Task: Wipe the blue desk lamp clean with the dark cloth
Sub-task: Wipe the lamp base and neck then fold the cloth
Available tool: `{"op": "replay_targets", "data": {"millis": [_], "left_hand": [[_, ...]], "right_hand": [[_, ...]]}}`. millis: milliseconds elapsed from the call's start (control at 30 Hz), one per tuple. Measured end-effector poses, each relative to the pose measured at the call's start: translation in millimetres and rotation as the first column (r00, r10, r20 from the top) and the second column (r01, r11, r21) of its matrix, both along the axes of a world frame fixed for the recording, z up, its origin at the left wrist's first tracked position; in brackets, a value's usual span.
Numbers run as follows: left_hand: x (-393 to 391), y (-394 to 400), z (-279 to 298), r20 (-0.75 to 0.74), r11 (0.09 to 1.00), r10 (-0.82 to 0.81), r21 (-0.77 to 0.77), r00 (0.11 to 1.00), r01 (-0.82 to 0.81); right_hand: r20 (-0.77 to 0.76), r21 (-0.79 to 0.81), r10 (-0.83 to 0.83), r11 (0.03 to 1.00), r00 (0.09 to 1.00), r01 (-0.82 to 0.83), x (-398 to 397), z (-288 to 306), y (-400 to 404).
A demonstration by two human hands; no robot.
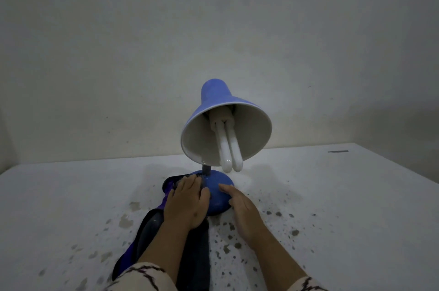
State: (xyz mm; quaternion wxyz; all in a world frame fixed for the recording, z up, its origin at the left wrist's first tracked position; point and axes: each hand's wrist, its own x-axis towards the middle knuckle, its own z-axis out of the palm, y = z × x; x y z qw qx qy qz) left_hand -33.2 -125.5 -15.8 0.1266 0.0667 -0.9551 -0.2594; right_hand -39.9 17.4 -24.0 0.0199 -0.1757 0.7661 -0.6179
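Observation:
The blue desk lamp stands on a white speckled surface, its shade tilted toward me with a white twin-tube bulb showing inside. The dark cloth, black with purple edges, trails from the lamp's round base toward me. My left hand presses the cloth flat against the left side of the base, fingers spread. My right hand rests on the right side of the base, thumb laid across the top, fingers loosely bent around the rim.
The white surface is spotted with dark flecks and grey stains around the lamp. A plain wall rises just behind the lamp. A small dark mark lies far right at the back.

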Motion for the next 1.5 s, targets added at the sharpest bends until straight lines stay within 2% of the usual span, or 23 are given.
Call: {"op": "replay_targets", "data": {"millis": [100,233,533,700,1167,1400,1500], "left_hand": [[-8,-7,6,0.022,0.998,0.047,0.034,0.999,-0.048],[-10,-13,11,0.043,0.997,0.028,0.076,0.999,-0.031],[17,-3,4,0.108,0.987,-0.115,-0.097,0.988,0.125],[38,13,-3,0.118,0.99,-0.075,-0.111,0.99,0.088],[61,34,13,0.25,0.975,-0.129,-0.146,0.96,0.169],[64,41,27,0.316,0.969,-0.194,-0.085,0.929,0.232],[70,56,28,0.299,0.937,-0.347,0.069,0.889,0.343]], "right_hand": [[-0.003,-0.004,0.009,1.0,1.0,-0.009,0,-2,0],[0.018,-0.027,0.003,1.0,1.0,-0.003,0,-2,-2],[-0.047,0.029,-0.002,1.0,0.999,0.004,0,-3,-3],[-0.036,0.043,0.0,0.999,0.999,0.002,0,-3,-1],[-0.072,0.151,0.002,0.989,0.997,0.009,4,2,0],[0.01,0.039,-0.006,0.999,1.0,0.006,9,15,1],[0.11,-0.062,0.0,0.998,0.994,0.007,13,22,3]]}}
